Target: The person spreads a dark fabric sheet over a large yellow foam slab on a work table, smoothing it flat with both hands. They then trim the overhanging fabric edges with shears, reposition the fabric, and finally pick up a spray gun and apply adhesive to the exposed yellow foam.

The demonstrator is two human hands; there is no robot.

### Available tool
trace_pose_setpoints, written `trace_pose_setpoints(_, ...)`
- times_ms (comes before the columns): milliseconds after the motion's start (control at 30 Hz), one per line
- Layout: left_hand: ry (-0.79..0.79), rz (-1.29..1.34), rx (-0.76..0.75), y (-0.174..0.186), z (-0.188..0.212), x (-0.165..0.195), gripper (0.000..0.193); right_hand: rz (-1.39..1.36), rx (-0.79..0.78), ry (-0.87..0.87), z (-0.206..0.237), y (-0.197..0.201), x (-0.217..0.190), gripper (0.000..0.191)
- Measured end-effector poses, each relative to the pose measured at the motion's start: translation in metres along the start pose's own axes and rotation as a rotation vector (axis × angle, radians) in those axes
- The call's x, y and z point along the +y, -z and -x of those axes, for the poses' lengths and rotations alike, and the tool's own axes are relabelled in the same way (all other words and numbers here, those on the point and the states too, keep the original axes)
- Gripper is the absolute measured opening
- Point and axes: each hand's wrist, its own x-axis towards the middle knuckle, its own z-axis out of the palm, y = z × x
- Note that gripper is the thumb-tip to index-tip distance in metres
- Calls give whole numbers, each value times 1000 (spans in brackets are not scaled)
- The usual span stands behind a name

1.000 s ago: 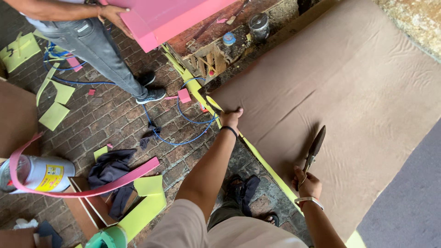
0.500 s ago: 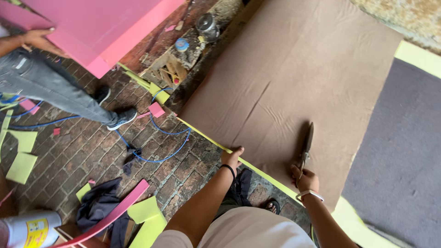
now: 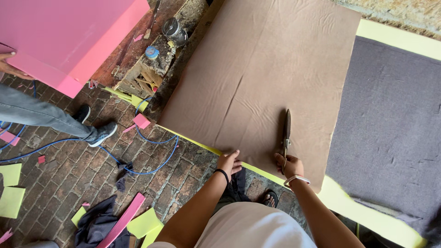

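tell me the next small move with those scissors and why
Probably open the scissors and start cutting. The right hand holds them shut, lying flat on the brown sheet, while the left hand presses its near edge.

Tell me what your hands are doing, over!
Right hand grips scissors, blades lying on brown sheet. Left hand presses the sheet's near edge. Nothing on the sheet ahead of the blades.

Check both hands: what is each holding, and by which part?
The right hand grips a pair of scissors by the handles, blades lying on the brown sheet. The left hand holds nothing, pressing flat on that sheet's near edge.
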Motion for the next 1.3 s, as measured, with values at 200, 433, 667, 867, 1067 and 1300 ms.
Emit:
trace_pose_setpoints(200,-25,141,32,-9,-3,10,37,14,43,-49,10,3,-10,36)
trace_pose_setpoints(433,-116,65,-7,19,10,27,28,-113,47,34,24,13,-35,36)
trace_pose_setpoints(667,-26,-295,48,29,25,43,28,91,81,16,14,22,-46,41)
trace_pose_setpoints(867,-184,-717,-33,35,54,33,35,265,72,56,7,25,-38,41)
trace_pose_setpoints(1067,-893,-1001,319,32,65,62,32,482,170,91,-13,30,-33,46)
trace_pose_setpoints(1300,-970,-1608,305,44,16,125,91,712,522,348,-73,35,-26,38)
